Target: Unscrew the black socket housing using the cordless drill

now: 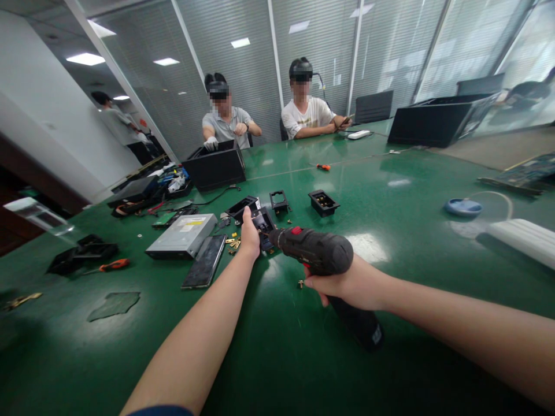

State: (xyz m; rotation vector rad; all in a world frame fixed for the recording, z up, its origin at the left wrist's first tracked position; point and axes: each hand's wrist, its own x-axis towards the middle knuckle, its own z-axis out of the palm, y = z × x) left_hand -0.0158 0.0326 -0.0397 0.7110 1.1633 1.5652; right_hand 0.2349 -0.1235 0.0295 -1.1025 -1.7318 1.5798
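Note:
My right hand (342,283) is wrapped round the grip of a black cordless drill (318,248) with a red switch. The drill's chuck points left at a small black plastic socket housing (263,228). That housing is held by my left hand (250,236), thumb up along its side; the other fingers are mostly hidden. Where the bit meets the housing is too small to make out. Brass pieces (234,242) lie just left of my left hand. Behind it on the table are a black plastic frame (278,201) and another black socket housing (323,202) with brass parts inside.
On the green table (411,231), a silver disc drive (182,236) and a dark phone-like slab (203,263) lie to the left. Orange screwdrivers (115,264) lie about. Two people sit opposite, one reaching into a black case (217,167). Another black case (429,121) stands at far right.

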